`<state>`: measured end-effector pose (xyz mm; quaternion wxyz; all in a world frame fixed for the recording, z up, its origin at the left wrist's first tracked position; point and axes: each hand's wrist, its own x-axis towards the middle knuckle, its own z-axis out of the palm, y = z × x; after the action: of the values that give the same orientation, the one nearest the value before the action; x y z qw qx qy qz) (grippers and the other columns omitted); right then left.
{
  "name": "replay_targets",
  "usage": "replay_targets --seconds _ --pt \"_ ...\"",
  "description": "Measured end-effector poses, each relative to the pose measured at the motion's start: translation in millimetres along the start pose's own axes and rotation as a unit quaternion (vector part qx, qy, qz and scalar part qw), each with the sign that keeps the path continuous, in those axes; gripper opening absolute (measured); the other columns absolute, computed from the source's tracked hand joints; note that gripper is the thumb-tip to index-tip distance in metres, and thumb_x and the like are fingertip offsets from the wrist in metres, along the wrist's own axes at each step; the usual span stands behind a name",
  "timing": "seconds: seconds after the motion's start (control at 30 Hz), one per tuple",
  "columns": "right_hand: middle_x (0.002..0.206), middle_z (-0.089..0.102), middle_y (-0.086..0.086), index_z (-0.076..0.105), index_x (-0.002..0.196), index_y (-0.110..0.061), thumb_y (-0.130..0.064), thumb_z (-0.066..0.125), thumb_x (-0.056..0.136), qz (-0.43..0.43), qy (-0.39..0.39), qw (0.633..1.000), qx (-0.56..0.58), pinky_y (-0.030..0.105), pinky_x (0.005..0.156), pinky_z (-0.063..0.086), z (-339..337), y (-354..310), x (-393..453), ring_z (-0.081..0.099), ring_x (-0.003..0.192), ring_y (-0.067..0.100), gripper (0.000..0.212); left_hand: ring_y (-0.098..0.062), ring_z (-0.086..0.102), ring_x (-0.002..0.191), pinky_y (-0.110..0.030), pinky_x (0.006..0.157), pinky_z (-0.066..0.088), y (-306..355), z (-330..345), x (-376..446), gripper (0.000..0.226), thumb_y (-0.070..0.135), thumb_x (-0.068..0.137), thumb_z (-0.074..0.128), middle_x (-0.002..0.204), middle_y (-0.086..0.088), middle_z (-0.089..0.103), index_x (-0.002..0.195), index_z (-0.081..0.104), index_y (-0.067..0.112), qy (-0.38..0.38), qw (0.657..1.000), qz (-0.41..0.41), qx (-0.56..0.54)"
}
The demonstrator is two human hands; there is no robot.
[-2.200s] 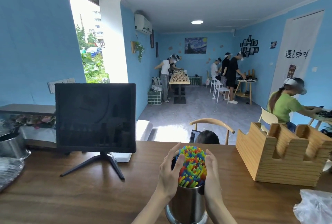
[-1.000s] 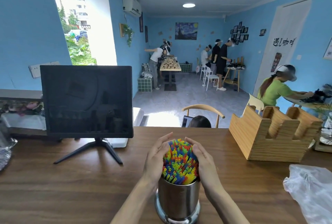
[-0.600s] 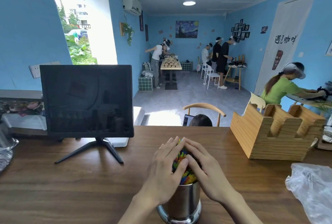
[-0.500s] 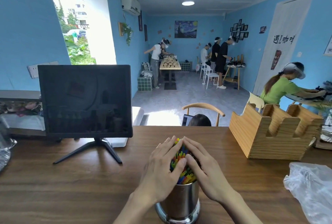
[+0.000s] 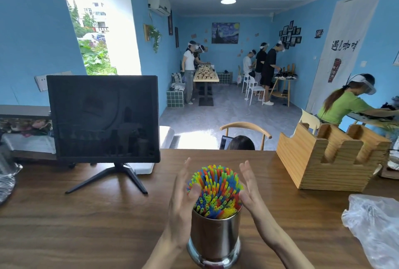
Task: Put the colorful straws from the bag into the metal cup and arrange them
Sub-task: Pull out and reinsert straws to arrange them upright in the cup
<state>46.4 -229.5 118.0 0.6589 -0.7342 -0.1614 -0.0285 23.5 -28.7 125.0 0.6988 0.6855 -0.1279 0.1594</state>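
A shiny metal cup (image 5: 214, 238) stands on the wooden counter (image 5: 86, 221) right in front of me. A thick bundle of colorful straws (image 5: 216, 188) fans out of its mouth in a dome. My left hand (image 5: 182, 199) is flat against the left side of the bundle, fingers straight, thumb touching the straws. My right hand (image 5: 250, 186) is held open at the right side of the bundle, fingers straight. The clear plastic bag (image 5: 375, 225) lies crumpled at the counter's right edge.
A dark monitor (image 5: 103, 117) on a tripod stand sits at the left rear of the counter. A wooden slotted holder (image 5: 332, 160) stands at the right rear. Glassware (image 5: 6, 173) is at the far left edge. Several people work at tables beyond.
Both hands pressed down over the top of the straws, then came apart to the sides. The straw bundle now fans out wider, uncovered.
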Motion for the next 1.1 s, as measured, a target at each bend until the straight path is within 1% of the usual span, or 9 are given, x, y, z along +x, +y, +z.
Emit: replay_targets --seconds 0.1,0.2,0.27,0.4,0.53,0.77,0.97,1.03,1.1 --pt "0.159 0.023 -0.024 0.003 0.154 -0.049 -0.084 0.073 0.064 0.028 -0.028 0.998 0.052 0.006 0.098 0.041 9 11 -7 0.041 0.135 -0.015 0.12 0.004 0.047 0.137 -0.026 0.107 0.047 -11 8 -2 0.083 0.085 0.067 0.069 0.147 0.029 0.05 0.142 0.045 0.059 0.015 0.994 -0.067 -0.08" --pt "0.153 0.038 -0.019 0.006 0.154 -0.047 -0.084 0.073 0.065 0.034 -0.017 0.996 0.075 0.006 0.09 0.045 23 16 -12 0.055 0.121 -0.015 0.117 -0.012 0.06 0.13 -0.042 0.105 0.052 -19 8 9 0.068 0.075 0.076 0.068 0.139 0.015 0.062 0.139 0.053 0.052 0.023 0.992 -0.088 -0.083" --pt "0.152 0.038 -0.02 0.003 0.155 -0.043 -0.085 0.074 0.062 0.036 -0.013 0.996 0.086 0.005 0.092 0.043 31 14 -13 0.054 0.121 -0.016 0.124 -0.016 0.063 0.126 -0.052 0.106 0.051 -20 4 20 0.06 0.071 0.082 0.061 0.135 0.011 0.065 0.136 0.058 0.047 0.036 0.992 -0.092 -0.075" --pt "0.152 0.034 -0.025 -0.002 0.156 -0.045 -0.073 0.081 0.065 0.032 -0.025 0.995 0.094 0.003 0.097 0.039 40 10 -11 0.046 0.131 -0.014 0.126 -0.019 0.066 0.122 -0.056 0.104 0.052 -22 2 35 0.057 0.075 0.084 0.052 0.131 0.005 0.069 0.129 0.066 0.043 0.055 0.991 -0.102 -0.069" --pt "0.156 0.035 -0.02 -0.003 0.158 -0.046 -0.069 0.084 0.066 0.042 -0.028 0.994 0.1 0.007 0.1 0.041 42 8 -4 0.046 0.134 -0.01 0.128 -0.026 0.065 0.123 -0.061 0.105 0.049 -26 0 43 0.063 0.078 0.084 0.053 0.131 -0.003 0.069 0.129 0.068 0.036 0.061 0.988 -0.11 -0.089" --pt "0.158 0.033 -0.014 -0.002 0.159 -0.042 -0.055 0.073 0.075 0.036 -0.026 0.995 0.084 0.012 0.109 0.038 48 8 6 0.043 0.136 -0.009 0.113 -0.026 0.067 0.12 -0.059 0.105 0.051 -20 -7 52 0.05 0.063 0.094 0.046 0.128 -0.005 0.07 0.127 0.069 0.033 0.056 0.988 -0.124 -0.072" --pt "0.148 0.035 -0.023 -0.005 0.157 -0.04 -0.064 0.072 0.072 0.023 -0.003 0.995 0.101 0.004 0.097 0.041 56 8 7 0.047 0.125 -0.019 0.117 -0.022 0.062 0.127 -0.055 0.108 0.05 -25 -17 57 0.068 0.07 0.088 0.045 0.14 -0.003 0.062 0.141 0.057 0.03 0.017 0.992 -0.116 -0.047" --pt "0.148 0.033 -0.028 -0.007 0.158 -0.041 -0.07 0.073 0.071 0.023 0.0 0.995 0.092 0.01 0.107 0.041 56 6 6 0.046 0.125 -0.021 0.121 -0.016 0.058 0.132 -0.049 0.11 0.049 -27 -20 58 0.073 0.071 0.085 0.046 0.146 0.001 0.057 0.146 0.051 0.032 0.015 0.994 -0.103 -0.04" --pt "0.149 0.03 -0.031 -0.006 0.157 -0.045 -0.061 0.07 0.078 0.016 0.006 0.997 0.081 0.02 0.116 0.036 55 6 5 0.043 0.128 -0.021 0.111 -0.008 0.053 0.135 -0.038 0.112 0.046 -24 -24 56 0.073 0.071 0.085 0.044 0.148 0.007 0.054 0.146 0.05 0.033 0.037 0.997 -0.069 -0.012"
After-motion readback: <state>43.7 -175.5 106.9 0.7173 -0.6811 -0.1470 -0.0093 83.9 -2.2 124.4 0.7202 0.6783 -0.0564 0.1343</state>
